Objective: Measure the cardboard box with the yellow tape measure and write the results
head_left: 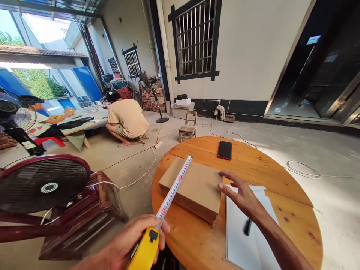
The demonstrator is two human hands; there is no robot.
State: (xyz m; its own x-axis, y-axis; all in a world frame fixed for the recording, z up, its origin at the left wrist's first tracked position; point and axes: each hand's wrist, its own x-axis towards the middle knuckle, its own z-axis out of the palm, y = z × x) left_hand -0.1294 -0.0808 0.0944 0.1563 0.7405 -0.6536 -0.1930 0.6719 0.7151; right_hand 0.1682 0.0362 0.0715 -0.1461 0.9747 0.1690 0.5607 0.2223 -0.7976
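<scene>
My left hand (132, 242) grips a yellow tape measure (146, 249) at the near edge of a round wooden table (281, 180). Its white blade (176, 187) runs out and up across the left part of a flat brown cardboard box (197, 187) lying on the table. Over the box's right edge hovers my right hand (242, 195), fingers spread and holding nothing. Under that forearm lies a white sheet of paper (242, 240) with a black pen (247, 227) on it. A black phone in a red case (225, 150) lies at the table's far side.
A dark red fan (42, 183) stands on a wooden chair (92, 221) at my left. A person (126, 120) in a beige shirt squats on the concrete floor beyond, beside a low table (78, 123) where another person sits. Cables (140, 165) cross the floor. A small wooden chair (188, 127) stands further off.
</scene>
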